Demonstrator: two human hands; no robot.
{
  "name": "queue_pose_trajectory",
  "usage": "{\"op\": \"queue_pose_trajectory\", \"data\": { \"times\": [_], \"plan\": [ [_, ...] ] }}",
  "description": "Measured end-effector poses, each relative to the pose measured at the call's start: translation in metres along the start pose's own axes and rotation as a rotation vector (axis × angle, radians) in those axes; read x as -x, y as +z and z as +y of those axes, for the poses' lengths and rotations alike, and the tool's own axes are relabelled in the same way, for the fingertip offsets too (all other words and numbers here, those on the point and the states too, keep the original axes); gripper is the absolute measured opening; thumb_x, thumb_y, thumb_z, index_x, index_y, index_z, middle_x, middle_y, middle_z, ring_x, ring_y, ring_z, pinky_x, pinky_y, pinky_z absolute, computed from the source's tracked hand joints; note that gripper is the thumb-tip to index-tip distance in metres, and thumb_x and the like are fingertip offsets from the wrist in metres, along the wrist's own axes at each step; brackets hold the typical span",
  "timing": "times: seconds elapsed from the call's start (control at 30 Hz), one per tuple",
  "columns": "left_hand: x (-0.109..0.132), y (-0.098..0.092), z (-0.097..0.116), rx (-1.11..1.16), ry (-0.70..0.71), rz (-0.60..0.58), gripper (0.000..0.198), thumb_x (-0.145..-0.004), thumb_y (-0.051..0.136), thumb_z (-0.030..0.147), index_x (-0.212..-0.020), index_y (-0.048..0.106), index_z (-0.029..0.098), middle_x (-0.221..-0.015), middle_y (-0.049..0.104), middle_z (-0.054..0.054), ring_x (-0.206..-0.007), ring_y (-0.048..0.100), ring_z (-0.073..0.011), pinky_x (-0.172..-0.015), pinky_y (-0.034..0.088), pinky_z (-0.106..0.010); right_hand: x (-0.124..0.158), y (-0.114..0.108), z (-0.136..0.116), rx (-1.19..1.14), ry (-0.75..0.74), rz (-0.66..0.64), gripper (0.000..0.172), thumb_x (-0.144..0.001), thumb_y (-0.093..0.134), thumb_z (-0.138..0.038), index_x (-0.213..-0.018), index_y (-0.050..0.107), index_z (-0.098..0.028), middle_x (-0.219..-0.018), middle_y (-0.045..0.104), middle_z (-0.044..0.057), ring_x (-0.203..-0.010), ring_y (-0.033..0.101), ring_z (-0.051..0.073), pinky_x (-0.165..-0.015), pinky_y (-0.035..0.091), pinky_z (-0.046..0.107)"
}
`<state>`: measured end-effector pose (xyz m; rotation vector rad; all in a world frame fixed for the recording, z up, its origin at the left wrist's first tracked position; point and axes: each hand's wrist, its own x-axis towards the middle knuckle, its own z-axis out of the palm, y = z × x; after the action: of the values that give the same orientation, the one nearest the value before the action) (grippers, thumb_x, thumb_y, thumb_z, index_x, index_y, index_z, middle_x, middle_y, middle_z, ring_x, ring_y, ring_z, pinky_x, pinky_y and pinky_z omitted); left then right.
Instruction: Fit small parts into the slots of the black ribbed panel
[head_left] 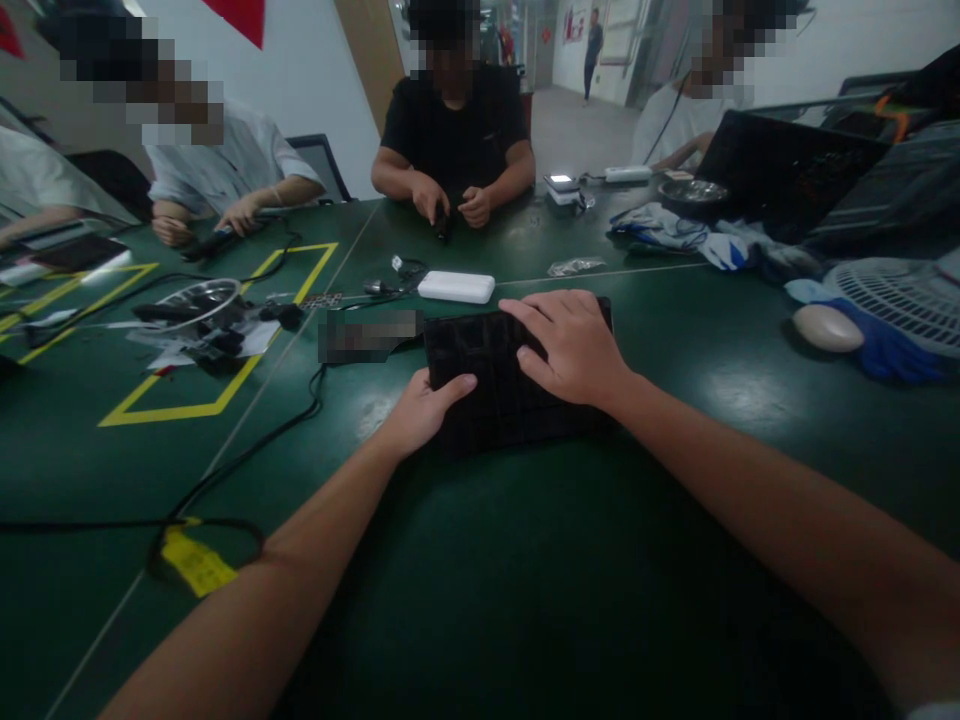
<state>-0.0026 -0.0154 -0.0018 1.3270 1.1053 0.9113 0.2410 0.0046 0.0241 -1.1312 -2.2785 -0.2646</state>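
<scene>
A flat black clutch bag with a block-like surface pattern is in front of me, over the green table. My left hand grips its left edge, thumb on the near face and the other fingers hidden behind. Across its upper right part lies my right hand, fingers apart and pointing left. Just beyond the bag is a white rectangular power bank. Left of it lies a dark flat item, partly blurred out.
Black cable with a yellow tag runs along the left. A metal bowl with dark items stands inside yellow tape. At right are a white fan grille, a beige oval object and blue-white gloves. Several people sit around the table.
</scene>
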Motion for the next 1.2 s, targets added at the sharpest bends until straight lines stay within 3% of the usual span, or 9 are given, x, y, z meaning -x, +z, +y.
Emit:
{"op": "queue_pose_trajectory", "data": {
  "times": [0.7, 1.2],
  "plan": [
    [0.0023, 0.0018, 0.0018, -0.033, -0.002, 0.029, 0.054, -0.076, 0.08, 0.055, -0.112, 0.075, 0.015, -0.111, 0.079, -0.014, -0.112, 0.071, -0.0371, -0.1, 0.056, -0.051, -0.0002, 0.0019, 0.0013, 0.019, -0.006, 0.016, 0.051, -0.104, 0.035, -0.042, -0.146, 0.054, -0.019, -0.132, 0.066, 0.012, -0.119, 0.055, 0.03, -0.099, 0.033, 0.046],
    [-0.0005, 0.0006, -0.0003, -0.005, 0.0, -0.016, 0.05, -0.077, 0.08, 0.052, -0.112, 0.074, 0.016, -0.111, 0.079, -0.012, -0.112, 0.072, -0.035, -0.1, 0.056, -0.049, 0.0013, 0.0004, 0.0013, 0.001, 0.007, 0.027, 0.05, -0.105, 0.032, -0.04, -0.144, 0.056, -0.02, -0.128, 0.067, 0.011, -0.117, 0.056, 0.03, -0.1, 0.034, 0.045]
  ]
}}
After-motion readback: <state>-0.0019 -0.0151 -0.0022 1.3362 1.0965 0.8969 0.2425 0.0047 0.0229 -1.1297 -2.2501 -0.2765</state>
